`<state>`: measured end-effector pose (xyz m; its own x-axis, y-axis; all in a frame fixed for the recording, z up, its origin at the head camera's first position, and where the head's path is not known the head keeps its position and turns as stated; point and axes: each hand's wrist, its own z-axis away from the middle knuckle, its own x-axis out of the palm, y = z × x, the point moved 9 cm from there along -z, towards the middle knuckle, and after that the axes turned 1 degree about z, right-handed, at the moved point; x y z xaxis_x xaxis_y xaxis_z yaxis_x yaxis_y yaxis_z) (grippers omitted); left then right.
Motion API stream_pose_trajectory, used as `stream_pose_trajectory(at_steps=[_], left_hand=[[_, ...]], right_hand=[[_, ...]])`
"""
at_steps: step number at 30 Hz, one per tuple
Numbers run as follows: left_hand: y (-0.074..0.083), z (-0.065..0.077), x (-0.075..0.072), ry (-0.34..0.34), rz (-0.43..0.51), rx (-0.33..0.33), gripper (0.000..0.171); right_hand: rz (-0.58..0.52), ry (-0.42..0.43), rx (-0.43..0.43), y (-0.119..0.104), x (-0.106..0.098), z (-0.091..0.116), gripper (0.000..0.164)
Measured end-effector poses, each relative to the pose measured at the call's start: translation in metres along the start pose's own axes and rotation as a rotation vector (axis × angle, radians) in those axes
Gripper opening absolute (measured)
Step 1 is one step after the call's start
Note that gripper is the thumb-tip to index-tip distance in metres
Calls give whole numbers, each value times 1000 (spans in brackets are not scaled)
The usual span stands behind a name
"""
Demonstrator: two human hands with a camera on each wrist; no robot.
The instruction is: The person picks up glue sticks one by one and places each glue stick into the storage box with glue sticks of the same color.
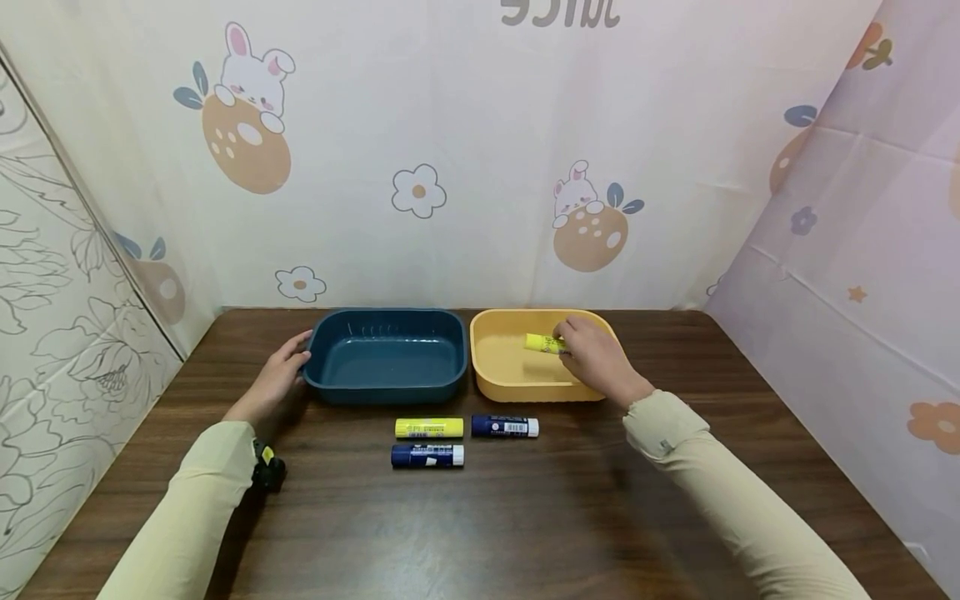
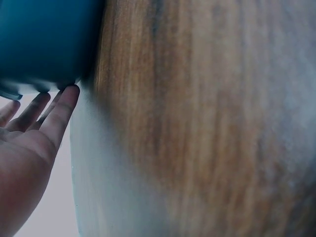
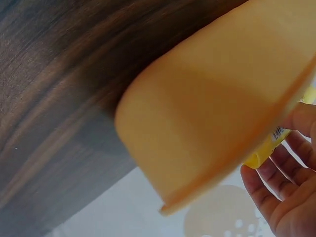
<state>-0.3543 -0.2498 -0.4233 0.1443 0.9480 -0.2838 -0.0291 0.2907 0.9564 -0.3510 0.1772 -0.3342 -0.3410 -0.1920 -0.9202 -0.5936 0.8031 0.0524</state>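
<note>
Over the yellow tray [image 1: 495,388], my right hand [image 1: 596,354] holds a yellow glue stick [image 1: 542,342] between thumb and fingers. In the right wrist view, part of that glue stick [image 3: 261,154] shows past the tray's rim, the rest hidden by the tray and hand. My left hand [image 1: 279,375] touches the left end of the dark blue tray [image 1: 386,393], its fingers [image 2: 61,111] extended against the wall. On the table in front of the trays lie another yellow glue stick [image 1: 429,427] and two navy glue sticks with white caps, one on the right [image 1: 504,426], one nearer me [image 1: 427,456].
Both trays stand side by side near the back edge of the brown wooden table [image 1: 525,525]. A patterned curtain [image 1: 487,100] hangs right behind it. At the left wrist is a small black device [image 1: 268,468].
</note>
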Motion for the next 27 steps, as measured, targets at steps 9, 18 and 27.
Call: stream_pose_trajectory(at_steps=[9,18,27], left_hand=[[-2,-2,-1,2,-8,-16,52],[-3,-2,-1,-1,-10,-19,53],[-2,-2,0,2,-9,-14,52]], right_hand=[[-4,-41,44,20,21,-2,19],[-64,-200,177,36,48,-2,17],[-44,-270,217,39,59,-3,16]])
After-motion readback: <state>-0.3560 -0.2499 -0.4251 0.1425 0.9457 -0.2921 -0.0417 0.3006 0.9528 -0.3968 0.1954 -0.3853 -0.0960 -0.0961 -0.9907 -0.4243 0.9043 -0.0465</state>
